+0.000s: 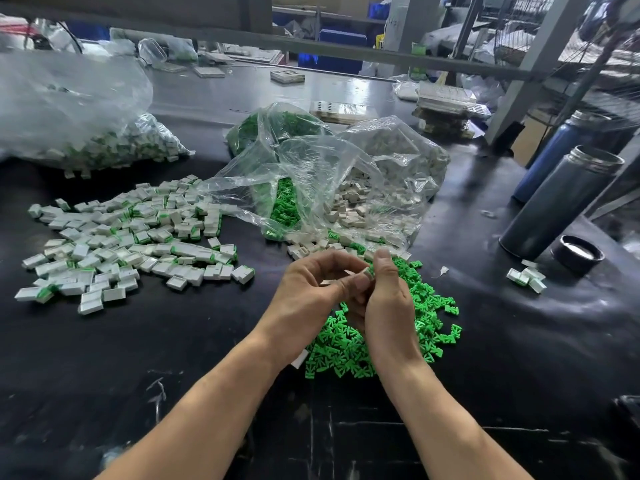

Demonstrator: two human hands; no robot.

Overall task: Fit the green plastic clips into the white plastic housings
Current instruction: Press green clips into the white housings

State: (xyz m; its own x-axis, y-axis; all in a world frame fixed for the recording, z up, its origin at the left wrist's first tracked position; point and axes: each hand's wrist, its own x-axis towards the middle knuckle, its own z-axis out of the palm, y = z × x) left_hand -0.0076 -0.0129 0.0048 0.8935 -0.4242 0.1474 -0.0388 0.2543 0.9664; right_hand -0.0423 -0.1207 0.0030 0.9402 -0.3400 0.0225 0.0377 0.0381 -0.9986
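While two bags lie open, left hand (311, 289) and right hand (388, 299) pinch one white housing (366, 273).

The surface (346, 427) is black, glossy in places, with pale scuff marks and scratches. A heap of bright green clips (429, 317) lies on it. To the left spreads a pile of white housings (114, 244), many showing a green edge where a clip sits inside. A clear plastic bag (339, 174) holds more green clips and off-white, slightly greyish housings. Another clear bag (69, 112) at the far left shows white pieces flecked with green. A dark grey flask (557, 206) has a silvery rim; beside it lies a black cap (577, 254) with a pale inside. Behind stands a blue bottle (554, 150). Blue crates (341, 39) show in the background.
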